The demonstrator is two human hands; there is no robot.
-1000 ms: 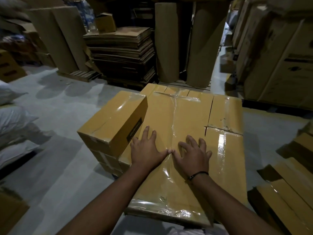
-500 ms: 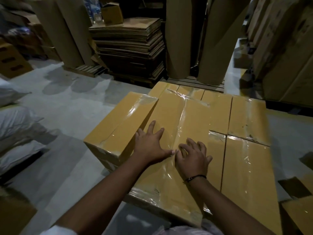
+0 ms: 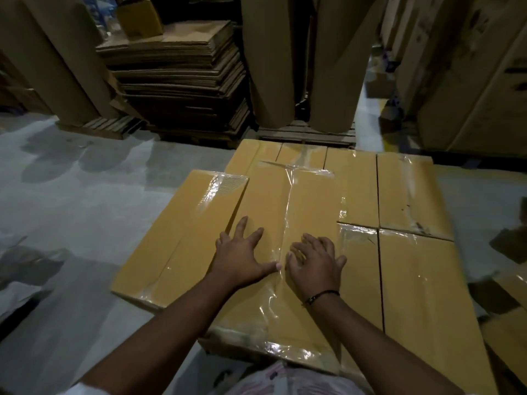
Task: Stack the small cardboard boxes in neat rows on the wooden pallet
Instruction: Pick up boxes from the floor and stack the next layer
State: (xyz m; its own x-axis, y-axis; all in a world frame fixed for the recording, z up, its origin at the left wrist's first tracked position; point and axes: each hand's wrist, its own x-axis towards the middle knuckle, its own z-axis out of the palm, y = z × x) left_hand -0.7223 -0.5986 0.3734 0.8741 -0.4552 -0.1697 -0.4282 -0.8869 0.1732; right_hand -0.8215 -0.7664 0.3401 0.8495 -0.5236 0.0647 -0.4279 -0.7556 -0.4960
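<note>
Several tan cardboard boxes sealed with clear tape form a flat stack in front of me. My left hand [image 3: 241,256] lies flat with spread fingers on the top of the middle box [image 3: 273,201]. My right hand [image 3: 315,262] presses on the same box just right of its tape seam, its fingers slightly bent. A long box [image 3: 182,235] lies along the left side of the stack, touching the middle box. More boxes [image 3: 410,195] fill the right side in rows. The pallet under the stack is hidden.
Grey concrete floor [image 3: 94,195] spreads to the left. A pile of flattened cardboard [image 3: 182,72] and tall cardboard rolls [image 3: 271,58] stand behind the stack. Large cartons [image 3: 470,81] rise at the right, and more boxes [image 3: 510,332] sit at the lower right.
The view has tilted and shifted, so the left box now shows only its top face. Both hands stay on the middle box, and the right hand's fingers have bent a little.
</note>
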